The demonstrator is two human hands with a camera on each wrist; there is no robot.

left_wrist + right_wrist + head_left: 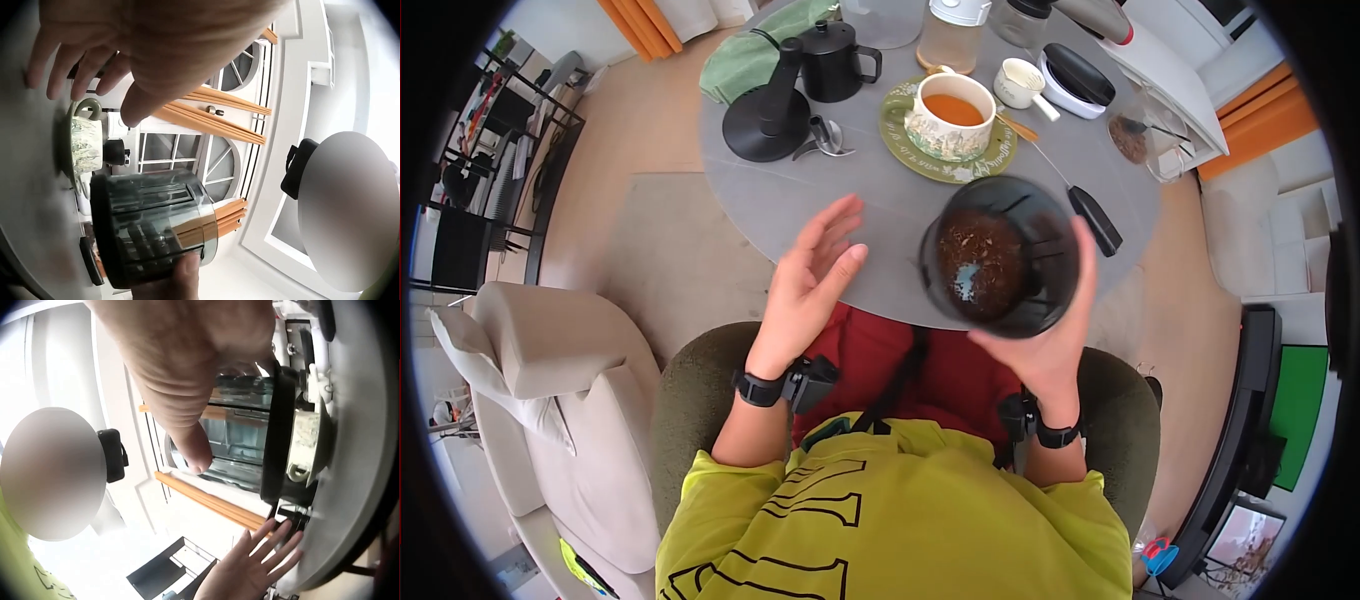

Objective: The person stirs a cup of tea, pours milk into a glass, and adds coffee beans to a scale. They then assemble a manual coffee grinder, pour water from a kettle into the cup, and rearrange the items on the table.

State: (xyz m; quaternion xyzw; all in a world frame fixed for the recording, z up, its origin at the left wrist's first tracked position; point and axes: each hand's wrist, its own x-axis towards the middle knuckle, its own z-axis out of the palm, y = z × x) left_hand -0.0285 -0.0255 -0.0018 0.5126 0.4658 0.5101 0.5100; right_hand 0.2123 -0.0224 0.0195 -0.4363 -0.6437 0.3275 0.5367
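My right hand (1050, 350) grips a grey-tinted, see-through coffee dripper (237, 437) with a black band at one end, fingers and thumb round its wall. It is held over the table's near edge, its mouth toward the head camera. Dark brown coffee grounds (980, 250) cling inside, with a pale blue patch showing among them. To its left my left hand (805, 285) is held up with extended fingers, touching nothing. Just beyond the dripper, a patterned mug (948, 142) of orange-brown drink stands on a green saucer (890, 128).
Right of the dripper lies a milk frother (1095, 222) with a black handle. A black kettle (830, 65), a black round-based stand (765, 122) and a green cloth (745, 60) are at the table's far left. Behind the saucer stand a white handled cup (1022, 85) and a jar (952, 35).
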